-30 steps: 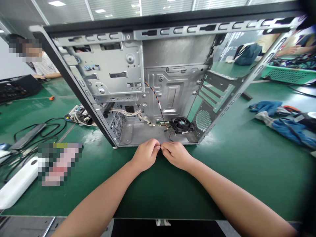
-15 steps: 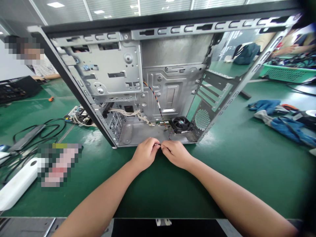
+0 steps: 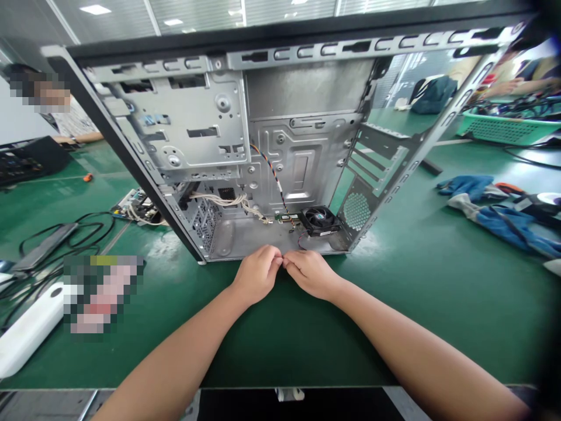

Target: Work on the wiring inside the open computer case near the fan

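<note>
The green counter (image 3: 298, 339) spreads beneath our left hand (image 3: 258, 273) and right hand (image 3: 312, 275); just beyond them stands our open computer case (image 3: 302, 155). Both hands are curled, fingertips close together, and we cannot tell whether they grasp anything. Beyond our right hand, inside the case, lies a black fan (image 3: 321, 218)

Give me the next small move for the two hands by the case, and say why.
Probably part the fingers slightly: the left hand and right hand come together by the near bottom edge of the case, hiding whatever they may pinch. A small gap should show it before either hand reaches for the fan inside.
</note>
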Available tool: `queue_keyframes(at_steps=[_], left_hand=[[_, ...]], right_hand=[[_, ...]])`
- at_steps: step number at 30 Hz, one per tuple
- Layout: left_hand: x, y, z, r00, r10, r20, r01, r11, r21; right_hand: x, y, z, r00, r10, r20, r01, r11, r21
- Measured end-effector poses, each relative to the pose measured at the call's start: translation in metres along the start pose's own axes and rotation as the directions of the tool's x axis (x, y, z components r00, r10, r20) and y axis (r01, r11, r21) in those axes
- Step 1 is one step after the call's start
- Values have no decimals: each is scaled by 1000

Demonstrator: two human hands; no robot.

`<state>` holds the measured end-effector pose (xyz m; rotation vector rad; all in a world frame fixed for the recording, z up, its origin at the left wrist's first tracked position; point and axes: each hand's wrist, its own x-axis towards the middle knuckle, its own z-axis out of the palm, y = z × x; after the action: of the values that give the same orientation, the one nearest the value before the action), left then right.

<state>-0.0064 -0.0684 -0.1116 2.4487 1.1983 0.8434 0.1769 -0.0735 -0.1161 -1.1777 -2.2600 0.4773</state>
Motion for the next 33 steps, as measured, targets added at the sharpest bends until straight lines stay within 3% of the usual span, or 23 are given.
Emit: queue_keyframes(at_steps=[9, 19, 33], left_hand=[[0, 1, -3, 999, -24, 46, 24, 1000, 11], [-2, 2, -6, 999, 48, 21, -50, 995, 90], [-1, 6, -7, 995, -26, 97, 14, 993, 118]], right_hand=[[0, 1, 0, 999, -50, 18, 51, 997, -64], [1, 2, -6, 1000, -21, -5, 20, 998, -56], [-1, 2, 0, 998, -67, 12, 68, 990, -125]])
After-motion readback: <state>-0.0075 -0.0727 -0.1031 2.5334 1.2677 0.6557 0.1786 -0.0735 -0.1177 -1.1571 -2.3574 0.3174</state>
